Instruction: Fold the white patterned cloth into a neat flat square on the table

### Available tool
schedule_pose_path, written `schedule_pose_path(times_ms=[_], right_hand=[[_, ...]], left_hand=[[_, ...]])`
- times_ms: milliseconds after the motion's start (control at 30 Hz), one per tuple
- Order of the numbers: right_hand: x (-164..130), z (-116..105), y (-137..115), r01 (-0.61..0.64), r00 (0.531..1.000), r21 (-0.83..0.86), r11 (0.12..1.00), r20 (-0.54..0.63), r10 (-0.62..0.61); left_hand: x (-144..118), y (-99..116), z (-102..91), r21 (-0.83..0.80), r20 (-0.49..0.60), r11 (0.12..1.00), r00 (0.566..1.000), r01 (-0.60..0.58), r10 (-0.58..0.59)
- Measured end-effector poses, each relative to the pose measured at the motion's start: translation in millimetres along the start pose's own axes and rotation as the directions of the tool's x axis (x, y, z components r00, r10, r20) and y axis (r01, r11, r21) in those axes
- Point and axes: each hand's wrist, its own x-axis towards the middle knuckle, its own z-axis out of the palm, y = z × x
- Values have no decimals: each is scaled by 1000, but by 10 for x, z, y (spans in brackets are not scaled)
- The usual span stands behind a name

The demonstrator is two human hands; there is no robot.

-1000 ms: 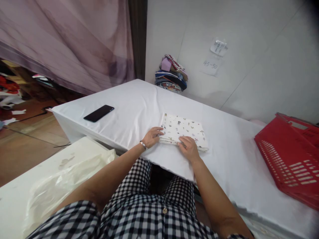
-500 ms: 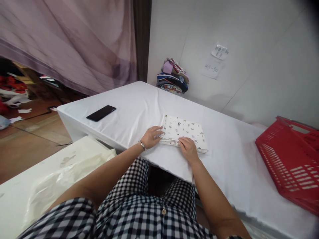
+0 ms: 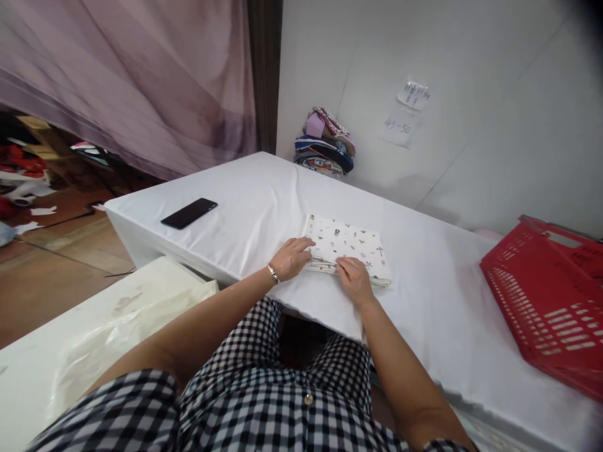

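Note:
A folded white cloth [image 3: 351, 242] with a small scattered print lies flat on the white-covered table in front of me, its stacked layers showing along the near edge. My left hand [image 3: 293, 257], wearing a metal bracelet at the wrist, rests at the cloth's near left corner with fingers stretched out over its edge. With thumb and fingers closed, my right hand [image 3: 354, 279] pinches the top layer at the middle of the near edge. The fingertips cover small parts of that edge.
A black phone [image 3: 189, 213] lies on the table at the left. Folded fabrics [image 3: 324, 144] are piled by the wall at the back. A red plastic basket [image 3: 541, 301] stands at the right. Clear plastic sheeting [image 3: 127, 333] covers part of a pale surface at lower left.
My left hand has shifted slightly right, further onto the cloth's near left corner. My right hand stays at the near edge. The whole view has moved a little.

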Motion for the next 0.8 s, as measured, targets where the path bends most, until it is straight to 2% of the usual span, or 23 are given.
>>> schedule_pose_path(times_ms=[267, 567, 800], right_hand=[[-2, 15, 0, 18, 1000, -8, 1000, -15, -18], [-1, -5, -30, 3, 1000, 13, 1000, -13, -3], [24, -36, -61, -29, 999, -5, 1000, -14, 29]], left_hand=[[103, 60, 32, 3, 31, 1000, 999, -14, 13], [289, 204, 178, 25, 52, 999, 998, -47, 46], [243, 284, 239, -107, -50, 992, 996, 65, -71]])
